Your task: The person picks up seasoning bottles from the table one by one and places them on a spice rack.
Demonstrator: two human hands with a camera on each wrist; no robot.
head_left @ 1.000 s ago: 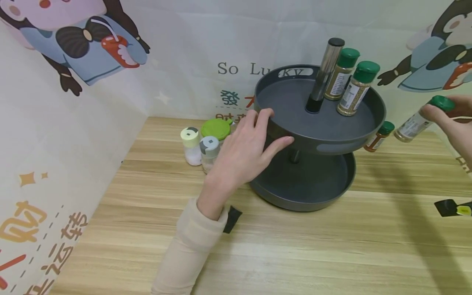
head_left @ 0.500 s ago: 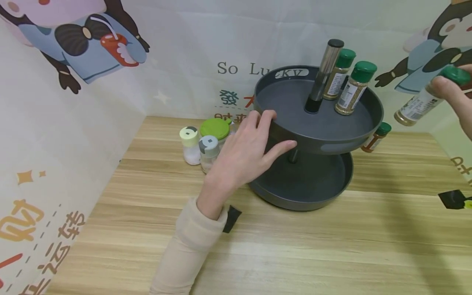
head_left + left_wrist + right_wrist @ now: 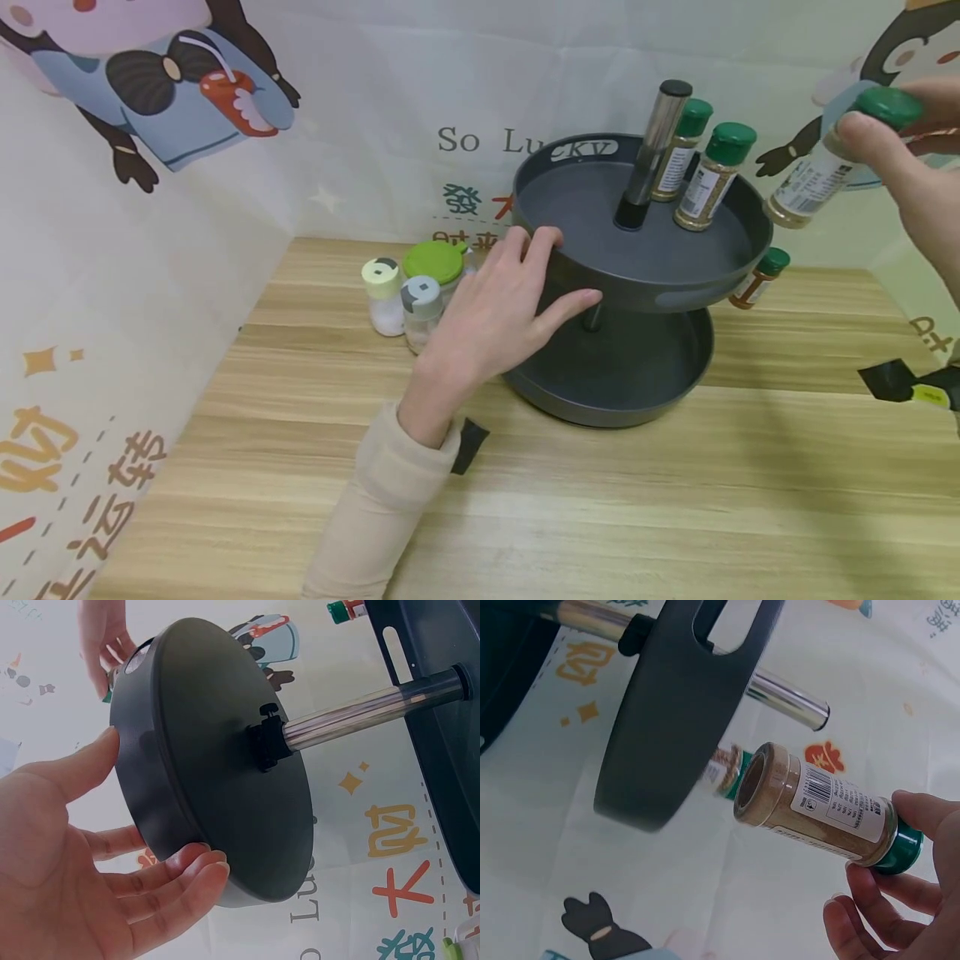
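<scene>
My right hand pinches a clear, green-capped spice bottle near its top, leaving the base free, beside the dark-grey, round two-tier tray; my left hand, fingers spread, touches that, probably steadying it.

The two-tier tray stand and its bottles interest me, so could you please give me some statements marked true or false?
1. The lower tray stands on the wood-grain table. True.
2. The right hand holds a green-capped spice bottle. True.
3. That bottle is upright. False: it is tilted, base toward the upper tray.
4. Two more green-capped bottles stand on the upper tray. True.
5. The left hand holds the lower tray. False: it holds the upper tray.
6. The lime-lidded jar stands on the upper tray. False: it stands on the table.
</scene>
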